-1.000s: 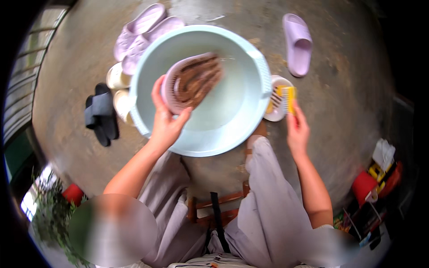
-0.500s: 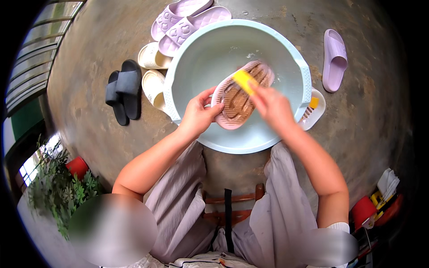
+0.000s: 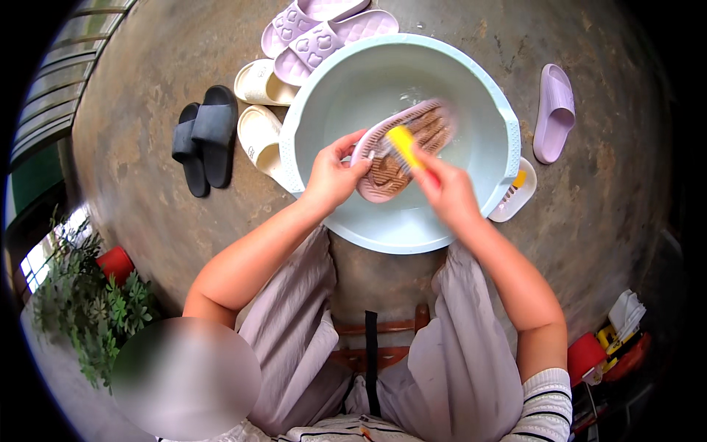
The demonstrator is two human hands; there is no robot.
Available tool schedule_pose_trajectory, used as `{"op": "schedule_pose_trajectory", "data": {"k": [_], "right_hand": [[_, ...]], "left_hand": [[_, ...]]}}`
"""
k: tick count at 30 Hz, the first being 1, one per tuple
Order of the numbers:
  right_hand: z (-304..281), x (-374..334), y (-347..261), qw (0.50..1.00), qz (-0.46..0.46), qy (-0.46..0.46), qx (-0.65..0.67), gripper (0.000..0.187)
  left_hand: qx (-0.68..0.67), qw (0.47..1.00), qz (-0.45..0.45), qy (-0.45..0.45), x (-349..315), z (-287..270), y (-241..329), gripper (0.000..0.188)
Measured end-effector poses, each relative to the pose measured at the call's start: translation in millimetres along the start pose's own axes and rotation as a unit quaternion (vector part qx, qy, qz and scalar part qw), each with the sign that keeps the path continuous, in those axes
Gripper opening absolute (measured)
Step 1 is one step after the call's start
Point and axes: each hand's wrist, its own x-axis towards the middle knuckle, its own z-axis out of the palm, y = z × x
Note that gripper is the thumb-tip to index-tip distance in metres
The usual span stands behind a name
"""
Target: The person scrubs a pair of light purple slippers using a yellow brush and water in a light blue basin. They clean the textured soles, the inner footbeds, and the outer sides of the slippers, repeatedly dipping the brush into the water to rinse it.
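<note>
Over a pale blue basin (image 3: 401, 239) I hold a light purple slipper (image 3: 375, 193), its ridged sole facing up and stained brown. My left hand (image 3: 333, 175) grips the slipper's near left edge, thumb on the sole. My right hand (image 3: 447, 193) is closed round a yellow brush (image 3: 403, 146), whose pale bristles lie against the sole. The brush and the slipper's far end are smeared by motion. Cloudy water lies in the basin below, with a little foam near the slipper's far end.
Left of the basin lie cream slippers (image 3: 259, 136) and dark slides (image 3: 215, 140); a purple pair (image 3: 317, 48) lies beyond. A single purple slipper (image 3: 554, 114) and a white dish (image 3: 515, 202) holding something yellow are at right. A leafy plant (image 3: 96, 309) stands lower left.
The brush has moved a little toward me along the sole and turned more upright. The slipper's near end has shifted slightly away from me. Both hands keep their grips; the whole view has shifted slightly.
</note>
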Motion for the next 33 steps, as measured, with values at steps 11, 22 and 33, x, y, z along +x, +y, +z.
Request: {"op": "schedule_pose_trajectory", "data": {"k": [11,22,33], "right_hand": [[-3,20,30,0.997,-0.013,0.069,-0.019,0.040],[7,-31,-16,0.991,-0.132,0.002,-0.018,0.038],[-2,-11,12,0.989,-0.133,0.052,-0.027,0.039]], "left_hand": [[-0.021,1.000,-0.008,-0.012,-1,2,5,0.053],[-0.044,0.999,-0.003,0.008,6,-10,5,0.048],[-0.024,0.999,0.027,0.024,6,-9,7,0.047]]}}
